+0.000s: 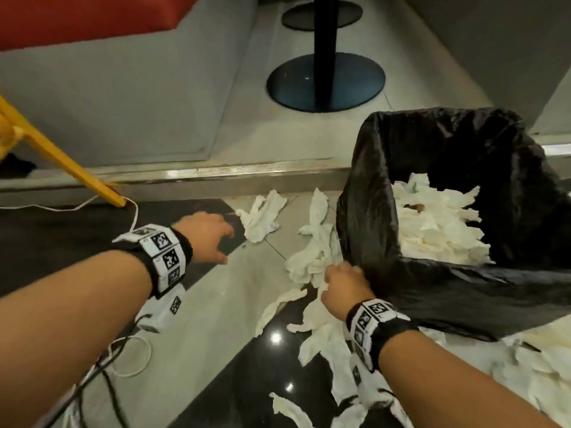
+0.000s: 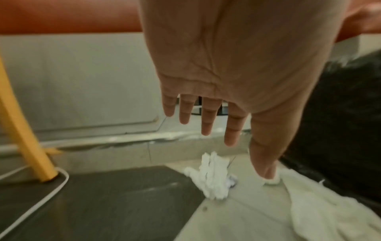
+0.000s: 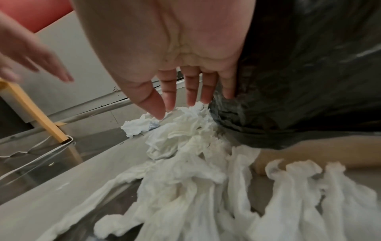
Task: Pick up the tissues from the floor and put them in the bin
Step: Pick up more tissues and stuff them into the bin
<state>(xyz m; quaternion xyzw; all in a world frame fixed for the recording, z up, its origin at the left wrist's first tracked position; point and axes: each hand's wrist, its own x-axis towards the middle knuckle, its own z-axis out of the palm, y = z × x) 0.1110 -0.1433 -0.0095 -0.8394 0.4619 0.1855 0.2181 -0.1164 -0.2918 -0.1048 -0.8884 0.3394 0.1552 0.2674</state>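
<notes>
Several crumpled white tissues lie on the floor: one (image 1: pixel 262 216) (image 2: pixel 214 176) near the step, a heap (image 1: pixel 312 251) (image 3: pixel 185 130) against the bin, more (image 1: pixel 321 338) under my right wrist. The bin (image 1: pixel 525 282), lined with a black bag (image 3: pixel 299 81), stands at the right and holds many tissues (image 1: pixel 438 220). My left hand (image 1: pixel 213 233) (image 2: pixel 208 117) hovers with straight spread fingers just left of the far tissue, holding nothing. My right hand (image 1: pixel 340 273) (image 3: pixel 185 97) reaches down over the heap beside the bag, fingers extended and empty.
A yellow leg (image 1: pixel 71 165) stands at the left with a white cable (image 1: pixel 136 214) round its foot. A metal-edged step (image 1: pixel 216 174) runs across. Black table bases (image 1: pixel 324 81) stand beyond it. Cables (image 1: pixel 108 381) trail on the floor at lower left.
</notes>
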